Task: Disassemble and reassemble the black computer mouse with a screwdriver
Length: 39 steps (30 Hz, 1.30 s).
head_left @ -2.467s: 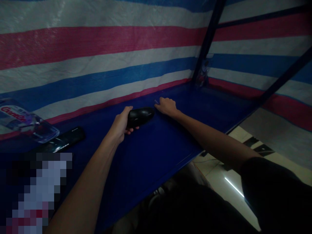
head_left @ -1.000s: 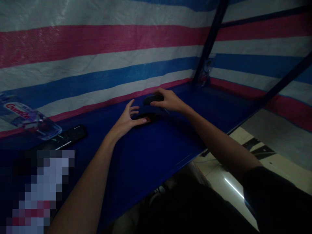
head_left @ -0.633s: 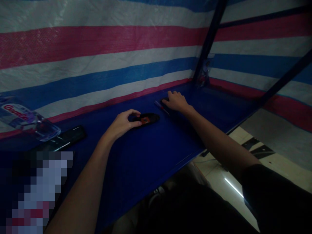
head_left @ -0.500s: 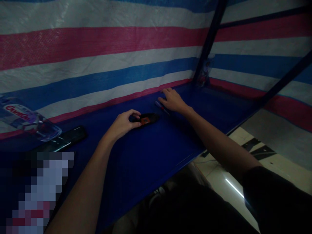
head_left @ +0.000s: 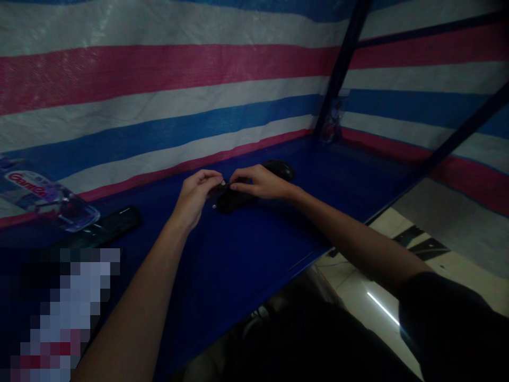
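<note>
Both hands meet mid-worktop over a dark mouse base (head_left: 233,200): left hand (head_left: 195,195) and right hand (head_left: 260,183) pinch a small part above it. Its cover (head_left: 280,169) lies off, just behind; refitting remains.

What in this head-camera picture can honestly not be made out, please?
- Head view: the small item pinched between the left hand and right hand is too small and dim to identify.
- The dark base part beneath them is half covered by the fingers.
- The bottle is cut off by the left edge.
- The lower-left corner is pixelated.
</note>
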### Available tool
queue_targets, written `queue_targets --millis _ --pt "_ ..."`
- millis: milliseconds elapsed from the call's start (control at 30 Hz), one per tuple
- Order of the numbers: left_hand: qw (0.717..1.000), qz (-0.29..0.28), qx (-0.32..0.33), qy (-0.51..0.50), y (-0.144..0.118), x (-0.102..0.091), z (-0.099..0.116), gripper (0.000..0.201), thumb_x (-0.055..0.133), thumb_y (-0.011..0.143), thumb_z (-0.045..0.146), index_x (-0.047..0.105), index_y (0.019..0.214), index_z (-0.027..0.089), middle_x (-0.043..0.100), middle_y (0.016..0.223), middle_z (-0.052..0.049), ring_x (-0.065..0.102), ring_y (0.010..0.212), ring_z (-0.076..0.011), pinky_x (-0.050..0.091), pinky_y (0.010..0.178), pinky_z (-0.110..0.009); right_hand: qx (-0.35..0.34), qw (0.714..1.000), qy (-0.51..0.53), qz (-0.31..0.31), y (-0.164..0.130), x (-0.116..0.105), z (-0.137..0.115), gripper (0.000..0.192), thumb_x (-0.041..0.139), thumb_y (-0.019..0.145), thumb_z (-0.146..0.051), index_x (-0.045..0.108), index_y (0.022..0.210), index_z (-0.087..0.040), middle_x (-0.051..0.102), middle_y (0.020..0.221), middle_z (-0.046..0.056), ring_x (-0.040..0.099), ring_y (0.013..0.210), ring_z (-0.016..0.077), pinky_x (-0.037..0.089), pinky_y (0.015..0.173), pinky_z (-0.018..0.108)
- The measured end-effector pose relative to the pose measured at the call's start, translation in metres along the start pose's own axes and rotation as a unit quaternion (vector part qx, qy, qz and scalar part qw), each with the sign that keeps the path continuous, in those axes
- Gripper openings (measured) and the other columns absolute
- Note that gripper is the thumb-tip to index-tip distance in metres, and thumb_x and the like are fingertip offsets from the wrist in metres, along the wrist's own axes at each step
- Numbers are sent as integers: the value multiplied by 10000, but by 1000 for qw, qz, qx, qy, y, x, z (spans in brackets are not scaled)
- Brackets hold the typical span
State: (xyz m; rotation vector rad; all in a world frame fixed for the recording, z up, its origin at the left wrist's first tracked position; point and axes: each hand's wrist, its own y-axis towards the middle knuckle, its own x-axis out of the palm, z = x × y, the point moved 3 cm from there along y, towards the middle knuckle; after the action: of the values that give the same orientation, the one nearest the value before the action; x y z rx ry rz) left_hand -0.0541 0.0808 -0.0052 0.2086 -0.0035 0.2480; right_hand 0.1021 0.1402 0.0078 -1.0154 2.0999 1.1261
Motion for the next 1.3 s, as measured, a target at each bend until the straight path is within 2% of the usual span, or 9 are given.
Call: queue_targets --millis 67,133,233,333,500,633,900,1167,1300 --pt "1000 -28 -4 -11 -1 4 0 231 704 697 355 680 817 158 668 809 -18 615 799 -143 486 748 -278 41 999 18 3 0 1 2 221 515 903 -289 630 943 -104 644 767 27 590 688 122 431 667 258" --pt "999 -51 -1 8 -2 7 -1 293 733 685 360 684 897 164 685 855 -25 627 835 -148 486 753 -269 80 993 84 3 0 1 3 186 523 894 -272 604 907 -105 610 719 7 575 621 100 434 617 237" --pt "998 -44 -7 48 -3 7 -1 363 786 628 295 666 945 165 699 793 -19 642 770 -141 472 716 -250 144 971 189 -15 0 2 4 173 542 886 -282 574 889 -111 593 700 3 577 586 90 449 554 215" --pt "997 -40 -13 61 -3 5 -1 374 789 624 297 652 944 162 696 749 -19 642 709 -140 456 654 -242 182 956 228 -42 -1 2 4 167 547 892 -283 563 868 -118 590 658 -1 574 557 78 449 516 191" --pt "995 -24 -3 95 -4 4 1 361 798 603 324 637 889 173 648 671 14 580 587 -108 399 541 -217 179 957 220 -61 -2 0 3 177 539 906 -265 561 815 -114 600 631 -1 561 516 58 442 492 170" --pt "992 -2 26 127 -4 5 2 366 791 603 356 629 874 172 641 669 13 561 565 -109 384 514 -220 171 963 201 -59 -2 0 3 174 527 911 -258 557 813 -117 609 655 3 559 512 54 443 482 169" --pt "974 43 101 197 -3 7 5 295 776 600 309 617 811 178 666 710 2 618 661 -138 454 627 -255 162 972 163 -44 -1 0 5 176 516 911 -277 555 843 -119 611 691 11 564 524 64 434 468 179" --pt "974 88 102 184 -5 6 5 269 765 590 283 597 777 185 646 640 22 601 600 -134 446 598 -258 164 974 151 -29 -1 -1 2 183 508 914 -280 548 838 -120 591 647 1 559 525 63 422 468 171" --pt "974 89 91 185 -4 5 3 245 744 604 268 591 777 188 643 624 28 592 581 -131 435 596 -261 168 977 129 -31 -1 0 4 180 500 914 -279 549 840 -122 591 650 2 562 525 66 407 467 173"
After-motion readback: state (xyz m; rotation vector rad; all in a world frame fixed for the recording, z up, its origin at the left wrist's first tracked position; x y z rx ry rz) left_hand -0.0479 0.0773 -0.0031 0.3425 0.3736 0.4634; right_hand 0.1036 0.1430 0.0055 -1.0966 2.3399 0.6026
